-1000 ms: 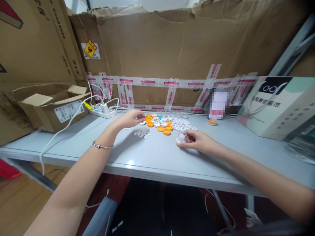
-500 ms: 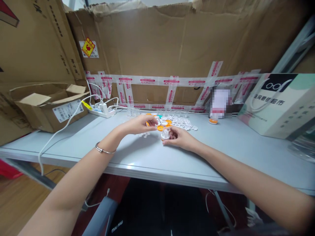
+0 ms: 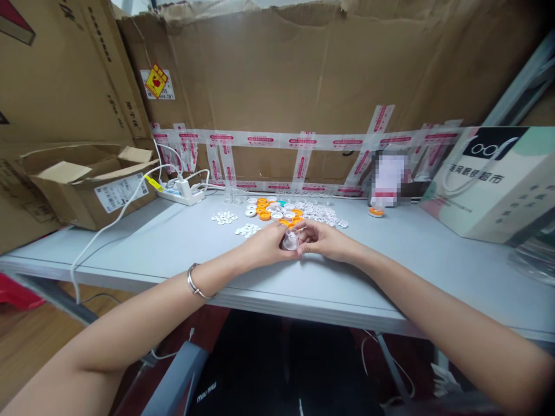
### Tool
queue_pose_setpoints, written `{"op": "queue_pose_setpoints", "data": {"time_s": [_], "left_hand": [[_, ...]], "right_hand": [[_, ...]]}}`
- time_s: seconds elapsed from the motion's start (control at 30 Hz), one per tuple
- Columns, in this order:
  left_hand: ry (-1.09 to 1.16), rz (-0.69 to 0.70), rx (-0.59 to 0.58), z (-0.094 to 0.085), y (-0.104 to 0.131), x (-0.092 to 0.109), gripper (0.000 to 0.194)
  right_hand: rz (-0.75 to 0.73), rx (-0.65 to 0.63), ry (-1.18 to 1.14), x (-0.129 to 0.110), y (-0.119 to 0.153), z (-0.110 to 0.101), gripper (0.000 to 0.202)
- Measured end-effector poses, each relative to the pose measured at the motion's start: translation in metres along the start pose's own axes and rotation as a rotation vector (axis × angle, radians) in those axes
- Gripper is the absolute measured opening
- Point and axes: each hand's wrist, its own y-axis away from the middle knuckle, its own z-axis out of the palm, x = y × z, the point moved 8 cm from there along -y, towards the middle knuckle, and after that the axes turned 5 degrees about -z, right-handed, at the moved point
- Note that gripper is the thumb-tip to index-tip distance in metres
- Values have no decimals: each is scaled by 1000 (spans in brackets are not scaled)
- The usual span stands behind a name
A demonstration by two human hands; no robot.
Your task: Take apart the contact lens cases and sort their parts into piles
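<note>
Between my two hands, near the front middle of the table, is a small clear plastic cup-like piece [image 3: 291,239]. My left hand [image 3: 274,241] has its fingers closed on the left side of it. From the right, my right hand [image 3: 319,241] grips the same piece with thumb and fingers. Its lower part is partly hidden by the fingers. Just behind the hands lie orange ring-shaped caps [image 3: 264,215] and white ring-shaped caps [image 3: 276,215]. A heap of small white plastic parts [image 3: 318,213] spreads to the right of them.
Small white pieces lie in two piles, one farther left [image 3: 224,218] and one nearer [image 3: 248,230]. A power strip [image 3: 186,197] with white cables and an open cardboard box [image 3: 87,196] stand left. An orange-based object [image 3: 376,212] and a printed white box [image 3: 481,185] are at right.
My left hand has come down and right from above the caps and closed on the clear piece. My right hand still holds that piece in nearly the same place.
</note>
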Motion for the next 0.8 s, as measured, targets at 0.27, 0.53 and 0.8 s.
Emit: {"op": "queue_pose_setpoints", "data": {"time_s": [0.27, 0.53, 0.8], "left_hand": [[201, -98, -35, 10, -2, -10, 32], [339, -168, -66, 17, -2, -20, 30], [384, -103, -144, 15, -3, -14, 27]], "right_hand": [[-116, 178, 257, -20, 3, 0, 34], [-145, 240, 355, -27, 7, -1, 23], [-266, 93, 482, -36, 10, 2, 22]]}}
